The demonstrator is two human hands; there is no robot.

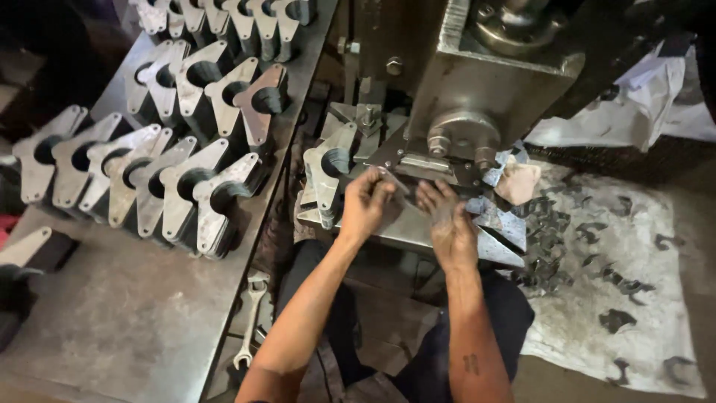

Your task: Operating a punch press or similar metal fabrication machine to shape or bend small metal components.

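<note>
Steel plate, thin and flat, sits pinched in the left hand at the press bed, while the right hand lies flat beside it, holding nothing. A small stack of blanks waits just left; many stacked pieces fill the table, and offcuts litter the sheet, so work looks well along.

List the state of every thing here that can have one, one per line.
Left hand: closed on a flat metal piece at the press.
Right hand: flat on the press table, fingers at the piece.
Stacked metal plates: standing on edge in rows.
Spanner: lying loose below the bench.
Metal scraps: scattered on the white sheet.
</note>
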